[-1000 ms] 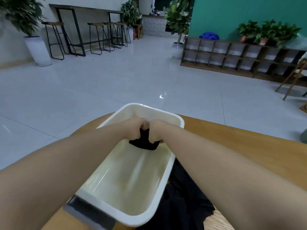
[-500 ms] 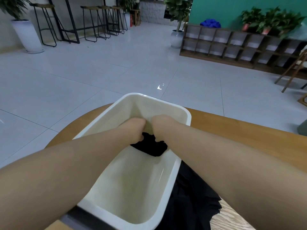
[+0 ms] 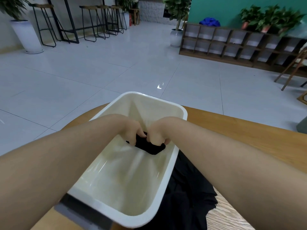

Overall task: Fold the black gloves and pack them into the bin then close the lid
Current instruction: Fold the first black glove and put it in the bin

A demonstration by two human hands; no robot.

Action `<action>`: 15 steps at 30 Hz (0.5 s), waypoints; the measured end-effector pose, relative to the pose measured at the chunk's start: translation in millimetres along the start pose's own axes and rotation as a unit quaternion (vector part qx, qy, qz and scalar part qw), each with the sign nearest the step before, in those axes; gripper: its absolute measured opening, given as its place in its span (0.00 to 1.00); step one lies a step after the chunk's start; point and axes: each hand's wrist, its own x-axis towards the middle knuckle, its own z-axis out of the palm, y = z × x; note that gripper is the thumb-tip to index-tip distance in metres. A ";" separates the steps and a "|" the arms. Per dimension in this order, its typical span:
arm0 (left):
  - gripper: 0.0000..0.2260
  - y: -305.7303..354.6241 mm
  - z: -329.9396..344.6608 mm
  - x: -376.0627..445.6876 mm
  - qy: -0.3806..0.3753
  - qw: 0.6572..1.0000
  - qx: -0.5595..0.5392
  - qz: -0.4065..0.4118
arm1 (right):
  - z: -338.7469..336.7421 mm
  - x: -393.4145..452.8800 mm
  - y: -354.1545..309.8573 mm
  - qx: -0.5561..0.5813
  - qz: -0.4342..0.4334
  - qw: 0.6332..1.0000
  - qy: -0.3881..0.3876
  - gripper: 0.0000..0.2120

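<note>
A white rectangular bin (image 3: 163,188) stands on the wooden table (image 3: 240,135). Both of my hands reach down inside it, toward its far end. My left hand (image 3: 132,131) and my right hand (image 3: 157,135) sit side by side, fingers curled onto a folded black glove bundle (image 3: 149,147) that rests against the bin's floor. Part of the bundle is hidden under my fingers. A grey flat piece (image 3: 79,211), possibly the lid, pokes out under the bin's near left corner.
A heap of black fabric (image 3: 187,196) lies on the table right of the bin, under my right forearm. Beyond the table is tiled floor, with bar stools (image 3: 93,22) far left, potted plants and a low wooden shelf (image 3: 240,45) far right.
Both hands have gone lower into the bin with the black bundle, which now lies on the bottom. The view has tilted down slightly.
</note>
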 end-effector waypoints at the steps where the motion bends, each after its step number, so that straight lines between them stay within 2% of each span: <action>1: 0.27 -2.7 0.5 -0.3 -0.030 1.000 0.006 -0.009 | 0.0 -5.6 -1.5 -0.001 -0.002 1.000 -0.002 0.23; 4: 0.35 -3.3 8.0 -5.5 -0.072 0.997 0.015 -0.031 | -1.9 -12.5 -4.1 -0.066 -0.024 0.998 0.003 0.21; 6: 0.35 0.9 11.1 -10.7 -0.058 0.997 0.010 -0.039 | -1.8 -18.3 -4.8 -0.098 -0.031 0.994 0.039 0.19; 10: 0.34 9.1 10.3 -23.8 -0.033 0.998 0.009 -0.046 | -2.0 -31.5 -1.4 -0.055 -0.038 0.993 0.097 0.17; 13: 0.30 17.8 5.6 -37.3 -0.009 0.999 -0.006 -0.050 | -0.2 -46.3 2.2 -0.012 -0.039 0.987 0.158 0.10; 15: 0.25 26.2 0.5 -45.7 0.027 0.998 -0.005 -0.054 | 3.1 -56.3 4.9 0.021 -0.031 0.982 0.188 0.13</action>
